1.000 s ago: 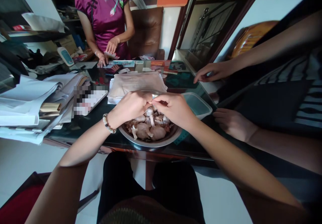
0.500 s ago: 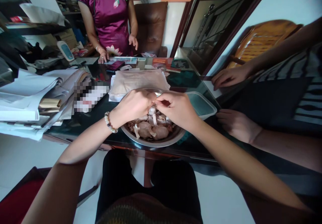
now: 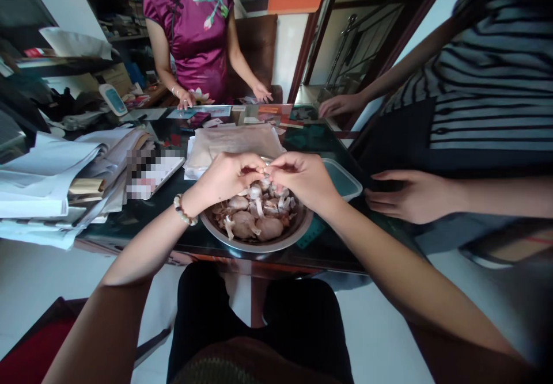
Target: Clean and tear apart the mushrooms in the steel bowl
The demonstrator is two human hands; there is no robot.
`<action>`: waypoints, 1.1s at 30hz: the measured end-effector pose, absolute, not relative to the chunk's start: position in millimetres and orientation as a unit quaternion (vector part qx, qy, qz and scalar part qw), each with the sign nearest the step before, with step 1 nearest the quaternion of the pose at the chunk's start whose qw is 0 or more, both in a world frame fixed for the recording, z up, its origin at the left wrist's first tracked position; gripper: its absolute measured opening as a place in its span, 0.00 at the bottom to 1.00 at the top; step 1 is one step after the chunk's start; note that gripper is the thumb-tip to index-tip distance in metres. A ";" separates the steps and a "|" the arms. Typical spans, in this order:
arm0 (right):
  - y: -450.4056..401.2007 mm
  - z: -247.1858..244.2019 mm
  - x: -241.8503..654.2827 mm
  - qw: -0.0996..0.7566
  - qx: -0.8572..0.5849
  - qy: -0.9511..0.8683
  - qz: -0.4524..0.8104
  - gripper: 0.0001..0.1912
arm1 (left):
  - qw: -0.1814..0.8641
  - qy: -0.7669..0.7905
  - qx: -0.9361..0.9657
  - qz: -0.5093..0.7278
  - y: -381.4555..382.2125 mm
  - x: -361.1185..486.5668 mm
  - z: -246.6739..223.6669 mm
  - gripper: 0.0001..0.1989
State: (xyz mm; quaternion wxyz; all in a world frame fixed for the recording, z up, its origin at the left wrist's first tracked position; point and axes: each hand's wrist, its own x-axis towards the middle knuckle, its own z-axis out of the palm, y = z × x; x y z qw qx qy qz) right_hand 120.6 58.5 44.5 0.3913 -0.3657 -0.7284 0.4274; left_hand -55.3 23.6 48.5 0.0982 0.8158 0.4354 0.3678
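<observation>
At left, a stack of papers [image 3: 34,171] lies on the dark worktop [image 3: 144,216], with a phone (screen masked) beside it. Next, the left hand [image 3: 228,175], a beaded bracelet [image 3: 185,211] at its wrist, is raised over the rear of a metal bowl [image 3: 254,248]. The garlic bulbs [image 3: 245,225] lie in that bowl, below and in front of both hands. The right hand [image 3: 305,178] meets the left at the fingertips; both are pinched on a small piece (too small to identify). Further right, a clear plastic container [image 3: 349,181] stands near a co-worker's hand [image 3: 415,197].
</observation>
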 end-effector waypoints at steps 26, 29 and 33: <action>63.3 38.4 124.6 0.407 -0.359 -0.680 0.492 0.09 | 0.529 0.372 0.599 0.473 40.1 -60.8 42.6 0.17; 62.4 38.7 123.8 0.417 -0.359 -0.675 0.492 0.07 | 0.529 0.380 0.588 0.479 40.4 -61.3 43.3 0.18; 62.2 38.6 122.9 0.431 -0.362 -0.673 0.480 0.05 | 0.527 0.382 0.575 0.496 43.2 -64.1 43.3 0.19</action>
